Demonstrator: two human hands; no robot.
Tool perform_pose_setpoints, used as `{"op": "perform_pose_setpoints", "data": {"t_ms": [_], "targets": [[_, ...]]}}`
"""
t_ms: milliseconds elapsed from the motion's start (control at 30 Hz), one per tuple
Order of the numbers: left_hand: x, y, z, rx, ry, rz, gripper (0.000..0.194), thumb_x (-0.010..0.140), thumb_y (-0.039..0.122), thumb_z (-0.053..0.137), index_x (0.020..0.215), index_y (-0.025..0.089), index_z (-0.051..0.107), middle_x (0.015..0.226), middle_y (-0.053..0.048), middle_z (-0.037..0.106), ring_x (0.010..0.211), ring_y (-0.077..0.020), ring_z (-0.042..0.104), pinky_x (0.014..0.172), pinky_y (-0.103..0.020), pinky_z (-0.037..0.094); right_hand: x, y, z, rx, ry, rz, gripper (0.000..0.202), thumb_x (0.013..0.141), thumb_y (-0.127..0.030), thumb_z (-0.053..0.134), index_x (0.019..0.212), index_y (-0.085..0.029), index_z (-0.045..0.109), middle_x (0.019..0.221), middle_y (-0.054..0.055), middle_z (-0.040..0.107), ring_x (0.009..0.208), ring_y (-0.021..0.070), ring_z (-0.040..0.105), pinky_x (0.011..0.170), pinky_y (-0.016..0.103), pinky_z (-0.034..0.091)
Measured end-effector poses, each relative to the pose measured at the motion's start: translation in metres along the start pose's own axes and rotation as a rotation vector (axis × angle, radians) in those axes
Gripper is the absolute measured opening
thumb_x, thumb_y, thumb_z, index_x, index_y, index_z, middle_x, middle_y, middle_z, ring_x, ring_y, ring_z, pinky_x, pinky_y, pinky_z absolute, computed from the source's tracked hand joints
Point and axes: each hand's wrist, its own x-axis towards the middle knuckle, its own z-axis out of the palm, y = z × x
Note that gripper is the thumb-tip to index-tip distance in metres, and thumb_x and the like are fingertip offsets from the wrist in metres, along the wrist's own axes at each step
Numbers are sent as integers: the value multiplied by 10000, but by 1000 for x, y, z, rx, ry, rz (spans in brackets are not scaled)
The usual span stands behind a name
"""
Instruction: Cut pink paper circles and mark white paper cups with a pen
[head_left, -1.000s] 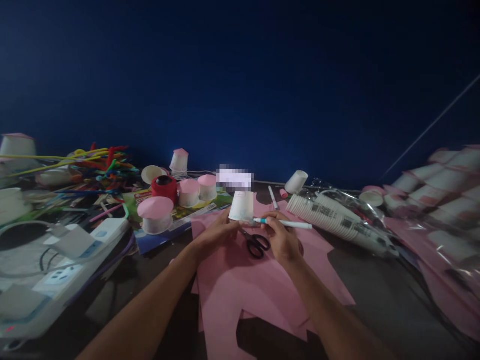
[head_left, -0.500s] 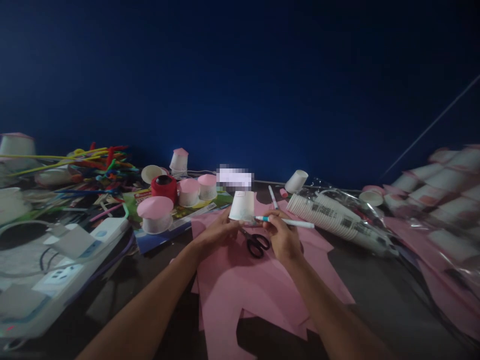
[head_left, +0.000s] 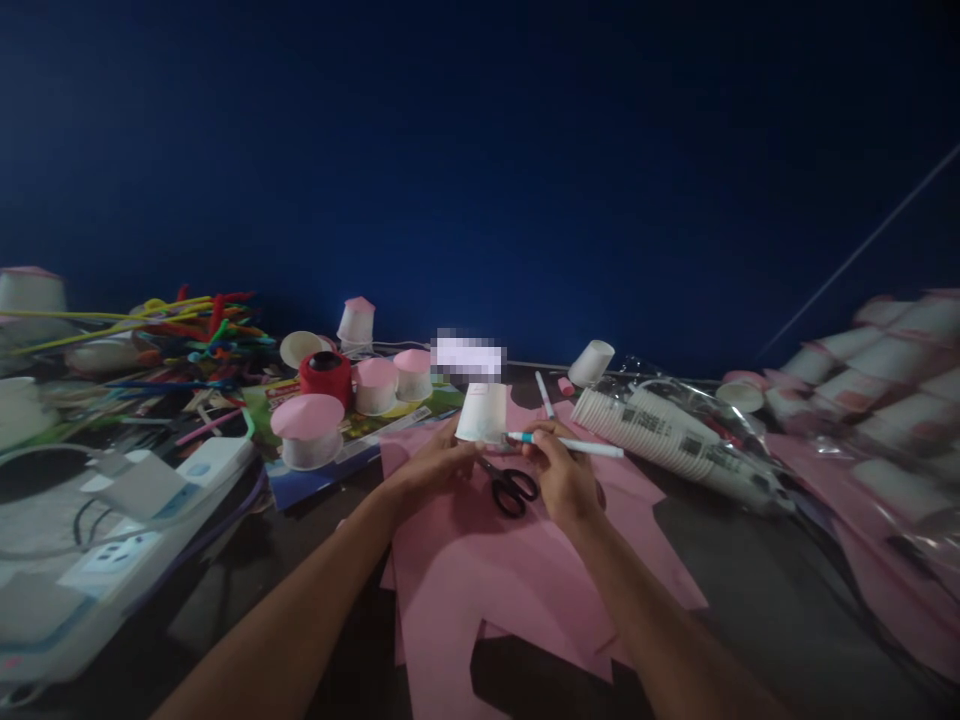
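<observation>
Pink paper (head_left: 525,560) spreads across the middle of the dark table, and right on top of it, between the two hands, lie black-handled scissors (head_left: 514,492), crowding the space just below the work! Over on the left, pink-topped cups (head_left: 307,416) gather around a red object (head_left: 326,376), with a white power strip (head_left: 124,560) nearer and colourful fuzzy sticks (head_left: 199,325) heaped behind. Out to the right, a long stack of nested cups (head_left: 667,430) lies on its side, and a second pen (head_left: 544,394) sits just beyond the right hand (head_left: 564,478).

Now the grip! White and upside down, the paper cup (head_left: 482,412) is at centre above the pink sheets, its lower left edge pinched by the left hand (head_left: 433,464). Right fingers close firmly around a white marker (head_left: 589,448), tip at the cup's lower right edge; whether it actually touches, I can't tell.
</observation>
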Motion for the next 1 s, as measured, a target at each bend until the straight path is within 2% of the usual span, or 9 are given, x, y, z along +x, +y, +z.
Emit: {"op": "perform_pose_setpoints", "data": {"t_ms": [67,167,500,767,900,1000], "targets": [[0,-1,0,-12,-15,-3,334,720,396,685,883,178,492,530,86,401,425,-52,326,408,-190,182,0,-3,2,75,46,41,77,728,-278,625,683,-223,655,658,-31,603,619,124,552,586,244,454],[0,-2,0,-20,-10,-4,340,724,402,684,898,182,491,530,87,397,420,-48,309,409,-188,175,0,-6,2,119,30,56,71,697,-258,632,655,-207,657,628,-24,589,587,116,529,561,237,444],[-1,0,0,-43,-14,5,307,728,335,686,921,172,514,553,79,420,442,-43,326,419,-180,201,-1,-2,-2,-28,-25,44,77,708,-272,610,662,-219,642,588,-29,587,595,136,559,558,252,446],[0,-6,-2,-91,-45,-6,385,728,377,690,1004,187,500,543,90,382,414,-43,276,396,-185,175,5,-5,4,218,118,24,133,754,-353,633,804,-231,638,644,-47,598,662,141,610,739,332,522],[0,-7,-2,-140,-67,-9,351,747,351,684,997,199,491,558,86,378,431,-47,291,404,-183,184,5,-4,3,218,144,60,299,787,-478,613,978,-249,638,711,-27,647,677,150,625,713,331,521],[0,-7,-3,-164,-29,-29,312,755,349,678,948,194,488,572,83,369,437,-41,285,403,-175,165,1,-7,6,229,105,53,274,787,-467,625,935,-236,642,603,-43,603,625,133,584,689,304,514]]}}
